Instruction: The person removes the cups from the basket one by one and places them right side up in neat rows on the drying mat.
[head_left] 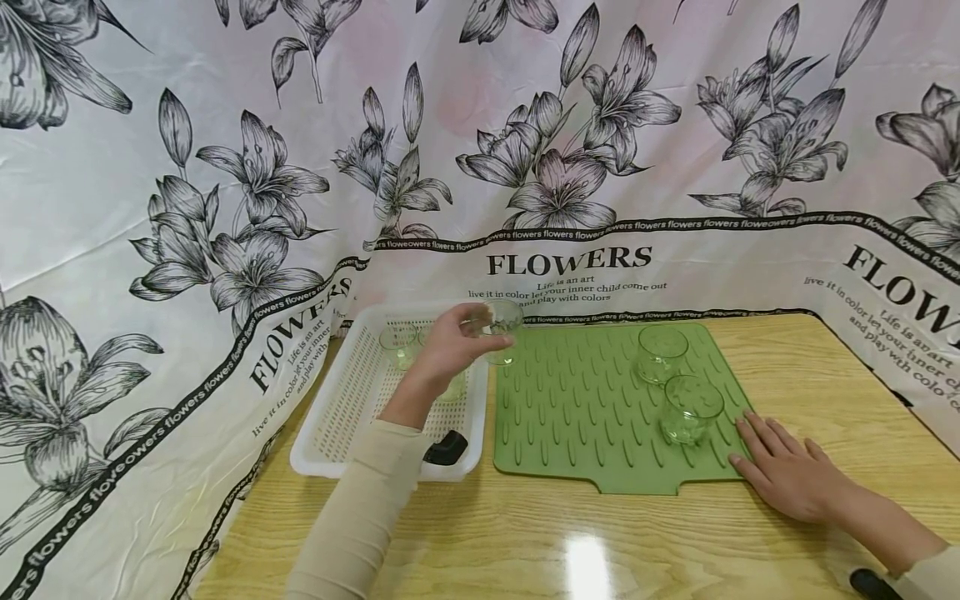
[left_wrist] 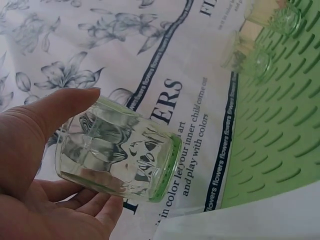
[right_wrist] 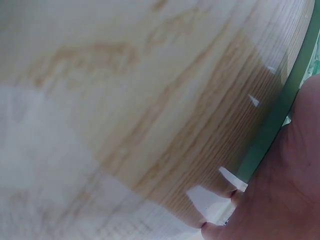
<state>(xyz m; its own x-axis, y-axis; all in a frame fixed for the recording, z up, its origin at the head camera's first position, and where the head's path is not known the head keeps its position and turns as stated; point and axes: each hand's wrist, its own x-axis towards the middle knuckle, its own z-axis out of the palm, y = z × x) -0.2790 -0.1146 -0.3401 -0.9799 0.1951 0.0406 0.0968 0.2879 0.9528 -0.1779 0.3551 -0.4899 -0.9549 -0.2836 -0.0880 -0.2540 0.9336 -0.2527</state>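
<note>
Head view: one held glass (head_left: 504, 320); two standing glasses, a far glass (head_left: 662, 357) and a near glass (head_left: 692, 412), on one green mat (head_left: 555, 454); at least two basket glasses (head_left: 401, 354) in one white basket (head_left: 302, 454), partly hidden by the arm.
Table (head_left: 495, 533): glossy pale wood, basket and mat side by side.
Cloth (head_left: 420, 275): white, printed with flowers and words, hanging behind.
Left hand (head_left: 448, 343): thumb and fingers around the held glass, tilted.
Right hand (head_left: 795, 475): fingers straight, at the mat's right edge.
Held glass: above the basket-mat border, well apart from the right hand.
</note>
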